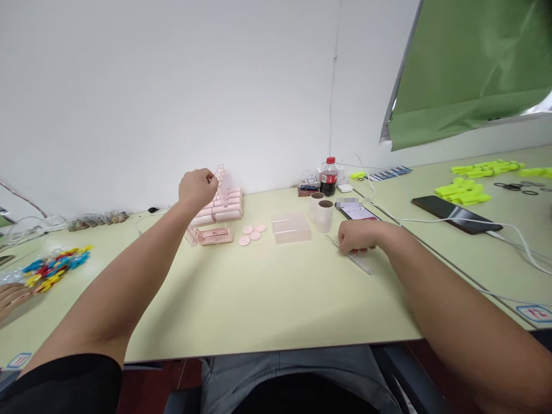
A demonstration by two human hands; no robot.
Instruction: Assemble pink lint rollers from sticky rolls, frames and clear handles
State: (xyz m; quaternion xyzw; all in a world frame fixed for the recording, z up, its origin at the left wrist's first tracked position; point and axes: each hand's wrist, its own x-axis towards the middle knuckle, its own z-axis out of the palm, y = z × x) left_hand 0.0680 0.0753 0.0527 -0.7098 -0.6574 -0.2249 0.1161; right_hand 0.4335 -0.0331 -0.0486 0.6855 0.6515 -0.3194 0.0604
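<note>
My left hand [198, 188] is raised over the back of the table, its fingers closed at a translucent pink strip [223, 192] with small loops at its top. Below it are stacked pale pink rolled or cylindrical pieces [228, 207], and a pink holder [214, 234] stands in front of them. On the right, my right hand [357, 234] is low at the tabletop, fingers curled over a slim clear plastic stick [359, 264]. Its fingertips are partly hidden. Between the hands are several pink discs [245, 241] and a translucent pink box [291, 230].
Two pale cylinders [324, 217] stand near a phone [356, 209] and a cola bottle [329, 177]. White cables [435, 219] cross the right side by another phone [457, 214] and yellow-green pieces [463, 191]. Another person's hand [15, 298] is beside colourful pieces [56, 267] at left.
</note>
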